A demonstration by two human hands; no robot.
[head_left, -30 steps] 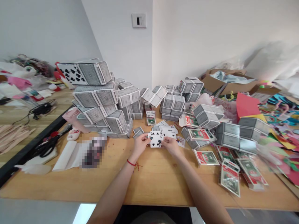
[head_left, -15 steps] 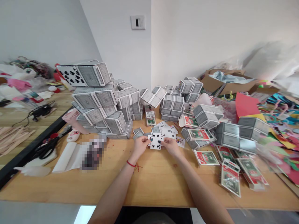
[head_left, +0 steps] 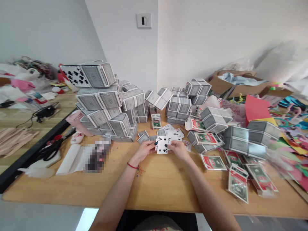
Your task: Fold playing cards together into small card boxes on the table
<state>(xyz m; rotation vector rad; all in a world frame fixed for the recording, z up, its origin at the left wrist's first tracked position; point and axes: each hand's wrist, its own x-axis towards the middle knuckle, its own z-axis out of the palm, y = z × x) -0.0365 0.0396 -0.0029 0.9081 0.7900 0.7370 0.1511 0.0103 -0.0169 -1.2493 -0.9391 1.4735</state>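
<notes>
Playing cards (head_left: 162, 146) are pinched between both hands above the table's middle, a spade face towards me. My left hand (head_left: 144, 150) is closed on their left edge, thumb on the face. On the right edge my right hand (head_left: 178, 149) is closed too, its thumb pressed near the upper corner. Part of another card shows behind the front one; how many there are is hidden. Just beyond the fingers lie loose playing cards (head_left: 176, 134), some face up. Near my left hand rests a small folded card piece (head_left: 143, 136) with a grey patterned back.
Folded-card blocks are piled in a tall stack (head_left: 98, 99) at left and lower stacks (head_left: 179, 106) at centre right. Red and green card boxes (head_left: 237, 184) lie at right. Black scissors (head_left: 51, 149) and a white roll (head_left: 68, 158) are on the left. Craft scraps fill the far right.
The camera view has shifted slightly. Both hands keep hold of the cards, and the left hand sits a little lower along their edge. Nothing else has visibly moved.
</notes>
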